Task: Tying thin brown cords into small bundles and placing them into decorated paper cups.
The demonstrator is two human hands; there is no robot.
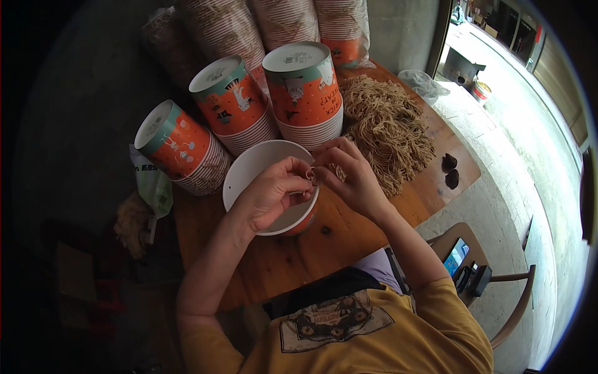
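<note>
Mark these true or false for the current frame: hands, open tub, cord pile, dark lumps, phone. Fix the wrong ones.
1. The left hand and right hand meet at a thin pale strand. True.
2. Two dark lumps lie right of the cord pile. True.
3. The cord pile is left of the open tub. False: it is to the tub's right.
4. A phone lies on a chair seat. True.
5. The two dark lumps are inside the open tub. False: they lie on the wooden table.
6. The left hand lies flat on the phone. False: it is over the open tub, fingers bent.
</note>
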